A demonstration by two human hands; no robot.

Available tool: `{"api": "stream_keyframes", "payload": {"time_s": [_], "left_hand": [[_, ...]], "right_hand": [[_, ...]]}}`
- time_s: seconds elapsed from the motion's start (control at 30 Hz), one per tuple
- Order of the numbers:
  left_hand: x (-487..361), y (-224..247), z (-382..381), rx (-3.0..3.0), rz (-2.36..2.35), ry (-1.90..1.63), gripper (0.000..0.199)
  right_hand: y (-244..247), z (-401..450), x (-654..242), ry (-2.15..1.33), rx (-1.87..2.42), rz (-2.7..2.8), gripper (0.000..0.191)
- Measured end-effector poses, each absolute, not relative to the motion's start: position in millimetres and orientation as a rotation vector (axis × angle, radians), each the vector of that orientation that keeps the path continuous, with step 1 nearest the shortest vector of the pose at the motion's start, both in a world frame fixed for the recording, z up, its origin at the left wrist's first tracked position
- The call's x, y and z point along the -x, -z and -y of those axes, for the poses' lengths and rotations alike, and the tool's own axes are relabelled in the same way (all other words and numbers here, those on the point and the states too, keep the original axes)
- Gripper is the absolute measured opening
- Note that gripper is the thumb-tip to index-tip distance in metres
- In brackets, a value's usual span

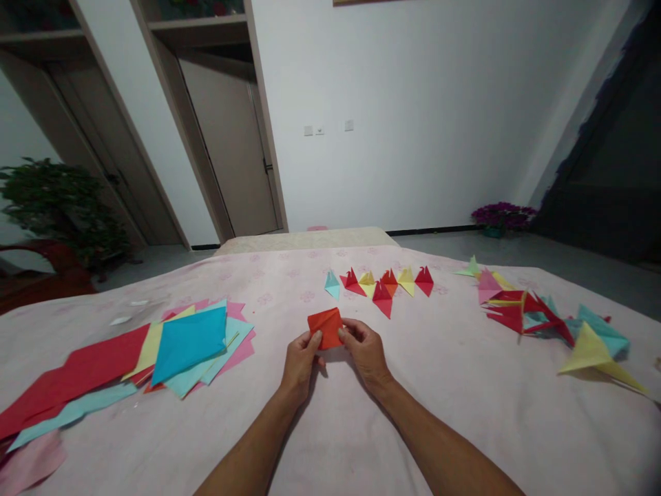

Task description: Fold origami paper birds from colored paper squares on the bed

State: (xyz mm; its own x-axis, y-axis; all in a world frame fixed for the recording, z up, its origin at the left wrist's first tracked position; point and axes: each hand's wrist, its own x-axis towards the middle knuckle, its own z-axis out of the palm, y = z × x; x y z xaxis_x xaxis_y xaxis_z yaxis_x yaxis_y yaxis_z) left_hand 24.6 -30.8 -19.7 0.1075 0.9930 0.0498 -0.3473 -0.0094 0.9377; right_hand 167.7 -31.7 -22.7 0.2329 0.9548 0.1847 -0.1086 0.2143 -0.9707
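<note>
Bridging left hand [299,364], right hand [368,355] — orange paper [329,328]

Orange square [327,327]: matt paper. Table cover [333,434]: cloth.

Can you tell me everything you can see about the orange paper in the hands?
The orange paper is one bright, reddish-orange color and roughly square. It looks thin and already folded, with a slanting crease or edge across its upper part. It is tilted a little, its face toward the camera, and seems held just above the pale pink tablecloth. The left hand pinches its lower left, and the right hand pinches its right side, both thumbs in front. Its back is hidden.
</note>
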Motion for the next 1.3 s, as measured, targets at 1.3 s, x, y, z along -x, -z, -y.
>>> {"api": "stream_keyframes", "payload": {"time_s": [1.3], "left_hand": [[-24.3,17.7,23.7,-0.709,-0.769,-1.291,0.044]], "right_hand": [[17.1,43.7,-167.9,-0.396,1.096,1.434,0.035]]}}
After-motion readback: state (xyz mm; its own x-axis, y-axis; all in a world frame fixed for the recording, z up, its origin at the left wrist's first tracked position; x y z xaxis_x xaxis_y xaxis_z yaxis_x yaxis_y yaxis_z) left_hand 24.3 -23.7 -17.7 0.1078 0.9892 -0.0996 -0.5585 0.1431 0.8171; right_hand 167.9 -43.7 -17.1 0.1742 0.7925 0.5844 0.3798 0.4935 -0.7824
